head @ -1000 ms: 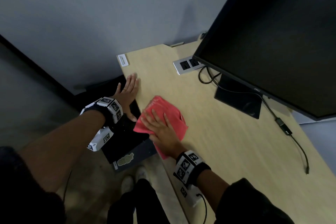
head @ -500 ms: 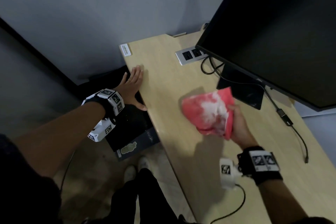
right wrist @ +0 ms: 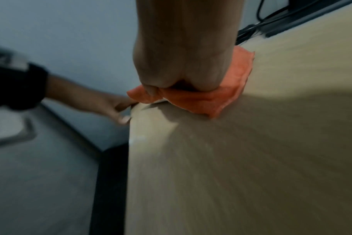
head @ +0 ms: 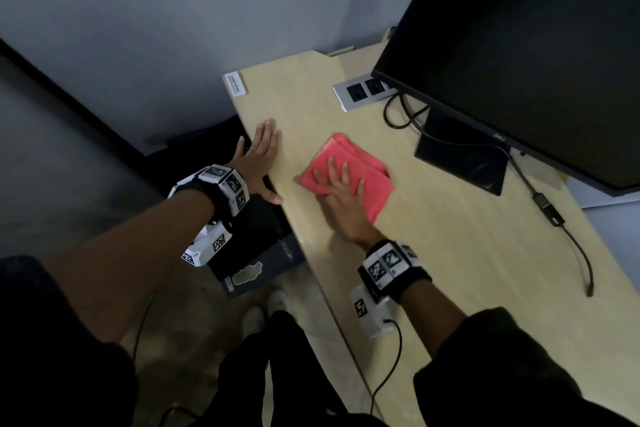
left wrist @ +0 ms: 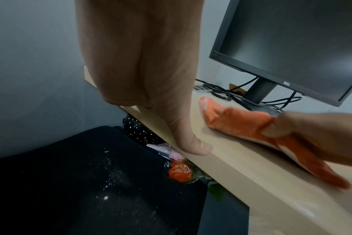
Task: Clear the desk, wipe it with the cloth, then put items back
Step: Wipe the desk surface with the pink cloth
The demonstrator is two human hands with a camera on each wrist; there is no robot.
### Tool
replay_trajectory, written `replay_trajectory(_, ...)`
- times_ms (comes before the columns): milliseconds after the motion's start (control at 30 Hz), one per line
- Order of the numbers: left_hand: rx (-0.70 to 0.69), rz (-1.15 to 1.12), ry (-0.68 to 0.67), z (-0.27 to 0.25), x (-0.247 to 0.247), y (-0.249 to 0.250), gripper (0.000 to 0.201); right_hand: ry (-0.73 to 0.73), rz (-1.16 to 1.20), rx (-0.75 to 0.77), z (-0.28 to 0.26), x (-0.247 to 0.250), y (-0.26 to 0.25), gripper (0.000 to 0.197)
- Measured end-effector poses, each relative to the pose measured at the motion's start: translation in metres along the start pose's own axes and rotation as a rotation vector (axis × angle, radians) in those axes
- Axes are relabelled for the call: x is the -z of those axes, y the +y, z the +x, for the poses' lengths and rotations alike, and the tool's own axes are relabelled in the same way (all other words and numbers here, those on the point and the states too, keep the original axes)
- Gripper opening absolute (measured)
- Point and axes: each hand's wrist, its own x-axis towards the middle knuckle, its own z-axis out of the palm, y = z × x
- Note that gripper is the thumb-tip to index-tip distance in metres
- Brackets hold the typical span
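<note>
A folded red cloth (head: 349, 166) lies on the light wooden desk (head: 450, 253), a little in from its left edge. My right hand (head: 337, 184) presses flat on the cloth with straight, spread fingers; the same cloth (left wrist: 237, 124) (right wrist: 227, 89) shows in both wrist views. My left hand (head: 258, 156) rests open on the desk's left edge, fingers pointing away from me and the thumb (left wrist: 191, 143) on the desktop.
A large black monitor (head: 519, 45) on a stand (head: 460, 156) fills the back right, with cables (head: 554, 218) trailing over the desk. A socket plate (head: 363, 94) sits behind. Below the left edge stands a black box (head: 256, 253) holding wrapped items (left wrist: 179, 173).
The right hand lifted the cloth toward the monitor half a second ago, then brought it back down flat near the left edge. The left hand has stayed on the edge.
</note>
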Motion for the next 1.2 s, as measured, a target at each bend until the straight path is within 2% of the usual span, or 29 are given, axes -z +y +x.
replay_trajectory(67,0.012,0.01,0.002,0.001,-0.001,0.001,0.141,0.029,-0.071,0.066,-0.01,-0.016,-0.002,0.055)
replay_trajectory(167,0.022,0.041,-0.014,0.001,0.001,0.003,0.141,-0.014,-0.081,0.103,-0.029,-0.025,-0.008,0.054)
replay_trajectory(267,0.023,0.036,-0.021,0.001,0.002,0.003,0.142,-0.06,-0.01,0.156,-0.043,-0.025,-0.01,0.056)
replay_trajectory(600,0.027,0.058,-0.019,0.0,0.003,0.003,0.14,-0.148,-0.008,0.224,-0.102,-0.032,-0.012,0.056)
replay_trajectory(800,0.037,0.09,-0.006,-0.002,0.001,0.004,0.136,-0.171,0.031,0.19,-0.141,-0.037,-0.014,0.059)
replay_trajectory(1033,0.039,0.123,0.009,-0.003,0.003,0.003,0.133,-0.135,0.136,0.242,-0.194,-0.052,0.002,0.048)
replay_trajectory(1133,0.036,0.127,0.023,-0.004,0.003,0.002,0.13,-0.145,0.274,0.19,-0.215,-0.046,0.008,0.042)
replay_trajectory(1200,0.034,0.125,0.028,-0.007,0.002,0.001,0.128,-0.152,0.491,0.046,-0.234,-0.035,0.009,0.037)
